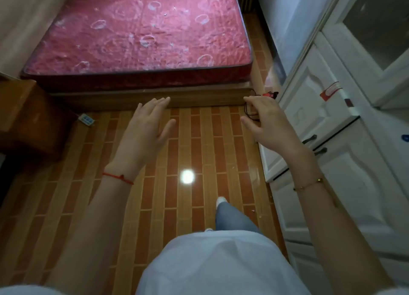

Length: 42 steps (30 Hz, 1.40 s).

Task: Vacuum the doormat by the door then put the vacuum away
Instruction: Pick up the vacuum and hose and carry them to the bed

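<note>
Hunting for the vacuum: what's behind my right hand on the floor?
Behind the right hand a black cord and a red-and-black object lie by the white door. The hand covers the rest.

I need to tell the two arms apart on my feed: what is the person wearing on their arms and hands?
Both forearms are bare, with no gloves or rings visible. The left hand has a thin red string bracelet at its wrist. The right hand has a slim gold-coloured bangle at its wrist. Pale sleeve edges show at the bottom corners.
</note>
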{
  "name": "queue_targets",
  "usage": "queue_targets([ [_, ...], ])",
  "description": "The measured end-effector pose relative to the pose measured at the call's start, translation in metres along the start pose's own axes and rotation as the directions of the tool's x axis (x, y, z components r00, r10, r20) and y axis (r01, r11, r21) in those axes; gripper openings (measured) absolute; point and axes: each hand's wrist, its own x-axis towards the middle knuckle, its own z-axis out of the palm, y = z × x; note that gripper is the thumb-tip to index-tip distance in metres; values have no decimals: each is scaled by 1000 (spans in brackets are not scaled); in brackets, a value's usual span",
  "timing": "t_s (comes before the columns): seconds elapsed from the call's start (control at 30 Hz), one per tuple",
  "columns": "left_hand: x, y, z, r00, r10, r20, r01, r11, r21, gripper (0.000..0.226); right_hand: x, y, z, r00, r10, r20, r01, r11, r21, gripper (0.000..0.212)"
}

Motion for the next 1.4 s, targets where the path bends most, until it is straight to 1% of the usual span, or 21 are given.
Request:
queue_targets([
  [0.13,52,-11,15,998,-46,31,47,998,-40,55,48,20,11,999,42,13,-42,999,17,51],
  [0.33,158,-39,47,997,-8,76,11,999,-35,55,144,59,26,998,56,26,-57,998,23,50],
  [0.53,290,-47,63,998,-4,62,9,997,-76,55,261,105,13,998,68,2,-68,998,12,50],
  [0.73,407,-56,84,994,49,99,-39,994,-104,54,357,150,5,992,122,-5,-122,992,21,49],
  [0.93,511,-63,116,977,160,143,-141,981,-134,52,421,190,0,972,230,-51,-230,973,-5,48],
  [1.07,585,-66,147,942,278,189,-246,953,-176,52,455,220,5,938,336,-83,-339,941,-21,48],
  [1.2,665,-66,178,881,407,240,-365,909,-202,52,494,241,10,888,441,-127,-447,894,-23,47],
  [1.3,730,-59,193,815,504,286,-449,861,-238,52,526,255,9,820,546,-170,-554,832,1,47],
  [1.4,792,-53,207,724,610,324,-544,792,-276,53,555,267,8,738,637,-223,-647,761,33,47],
])
